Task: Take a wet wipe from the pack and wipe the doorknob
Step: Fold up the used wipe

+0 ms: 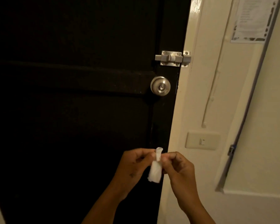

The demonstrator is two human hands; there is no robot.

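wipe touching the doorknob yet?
No, the wet wipe is pinched between left hand and right hand, well below the doorknob.

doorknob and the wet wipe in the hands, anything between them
Nothing. In the head view only bare black door lies between the doorknob and the wet wipe, pinched by left hand and right hand.

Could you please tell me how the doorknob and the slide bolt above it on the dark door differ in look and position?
The doorknob is round with a small centre button; the slide bolt is a flat, rectangular plate with a bar. The doorknob sits wholly on the door; the slide bolt reaches across the door's edge onto the frame. The bolt sits higher. Both are silver metal, and neither hand touches them.
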